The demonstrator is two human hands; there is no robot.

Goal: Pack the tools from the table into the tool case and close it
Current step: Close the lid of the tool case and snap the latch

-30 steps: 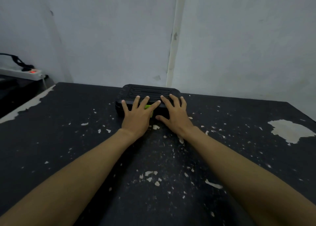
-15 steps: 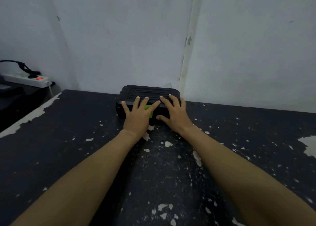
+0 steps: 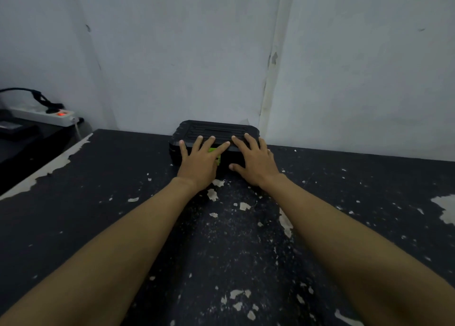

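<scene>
A black ribbed tool case (image 3: 214,128) lies shut at the far edge of the table, against the wall. My left hand (image 3: 200,163) lies flat on its front left part with fingers spread. My right hand (image 3: 253,160) lies flat on its front right part, thumb down at the front face. A bright green latch (image 3: 214,153) shows between the two hands on the case's front. No loose tools are visible on the table.
The black table (image 3: 123,202) has chipped paint with pale flakes. A white power strip (image 3: 46,116) with a red light and a black cable sits on a lower surface at the far left. A grey-white wall rises right behind the case.
Both hands stay flat on the closed case. The camera has tilted up, so the case and hands sit lower in the view.
</scene>
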